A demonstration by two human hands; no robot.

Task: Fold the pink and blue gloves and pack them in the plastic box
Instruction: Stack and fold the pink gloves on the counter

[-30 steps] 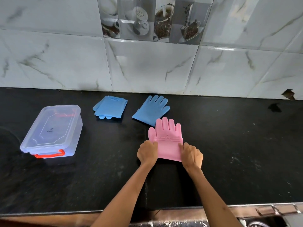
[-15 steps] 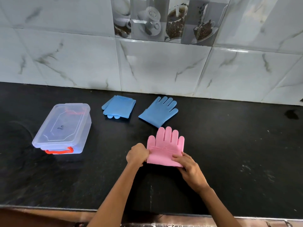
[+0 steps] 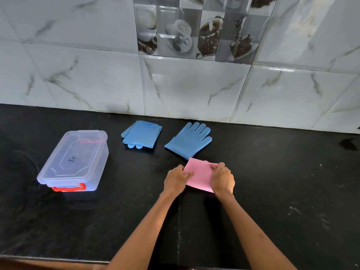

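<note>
Change since earlier frame: pink glove [image 3: 199, 175] now folded over, finger end hidden; fingers showed before. Your left hand [image 3: 176, 181] pinches its left edge, your right hand [image 3: 223, 179] clamps its right edge. Glove lies on black table [image 3: 282, 191], centre front, long axis tilted, near corner pointing lower right. Flat blue glove [image 3: 190, 141] just behind, fingers toward wall. Folded blue glove [image 3: 142, 134] left of it. Plastic box [image 3: 76, 159] far left, lid on, red handle toward you.

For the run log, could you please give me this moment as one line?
step: folding pink glove | left hand, right hand: gripping it | blue gloves: on counter | box: lid on
</note>
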